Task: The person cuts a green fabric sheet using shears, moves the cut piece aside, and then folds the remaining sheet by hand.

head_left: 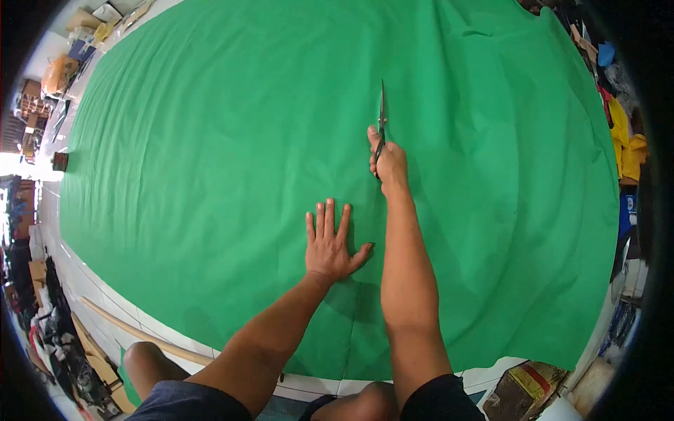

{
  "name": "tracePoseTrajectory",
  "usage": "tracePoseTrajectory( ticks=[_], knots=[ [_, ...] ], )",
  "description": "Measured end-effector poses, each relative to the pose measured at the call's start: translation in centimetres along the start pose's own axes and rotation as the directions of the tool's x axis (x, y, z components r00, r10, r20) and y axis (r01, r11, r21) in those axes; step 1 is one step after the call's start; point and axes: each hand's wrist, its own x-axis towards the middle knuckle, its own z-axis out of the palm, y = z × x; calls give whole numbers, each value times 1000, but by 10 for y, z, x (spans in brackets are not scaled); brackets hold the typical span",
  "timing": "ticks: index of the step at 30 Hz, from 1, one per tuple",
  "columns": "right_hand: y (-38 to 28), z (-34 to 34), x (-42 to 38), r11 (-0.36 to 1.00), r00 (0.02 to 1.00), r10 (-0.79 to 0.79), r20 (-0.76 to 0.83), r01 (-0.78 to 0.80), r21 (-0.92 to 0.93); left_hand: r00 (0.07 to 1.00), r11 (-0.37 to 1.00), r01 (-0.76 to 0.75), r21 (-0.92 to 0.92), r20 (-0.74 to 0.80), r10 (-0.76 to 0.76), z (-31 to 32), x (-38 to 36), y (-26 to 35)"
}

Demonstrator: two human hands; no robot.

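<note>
One green fabric sheet (210, 175) is spread flat on the floor and fills most of the view. The right hand (387, 163) is clenched around the handles of one pair of scissors (382, 116), blades pointing to 12 o'clock, tips on the cloth just past center. The left hand (330, 242) lies flat with fingers spread, gripping nothing, pressing the cloth just at 8 o'clock of the right hand. A cut line seems to run from the near edge at 6 o'clock up between the forearms to the scissors. To cut well, I'd judge: keep the left palm close beside the line so the cloth stays taut, the lower blade gliding on the floor, long steady strokes straight toward 12. Count: two hands, one pair of scissors, one sheet, one wooden stick (140, 333) at 7 o'clock, one cardboard box (523, 389) at 5 o'clock.
</note>
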Motion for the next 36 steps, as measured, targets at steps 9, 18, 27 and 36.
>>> tracePoseTrajectory(
  ticks=[9,18,27,36],
  knots=[
    [21,1,7,985,993,-111,-45,103,-136,1000,1000,-16,-6,22,16,0,4,-2],
    [-45,15,92,992,999,13,-30,-16,-127,985,999,37,-14,166,-34,1,4,-5],
    [-65,21,135,1000,1000,-1,-14,1,-22,982,999,39,23,185,-42,9,4,-8],
    [-126,41,245,999,1000,-28,12,28,-21,985,1000,13,28,174,-18,10,4,-12]
  ],
)
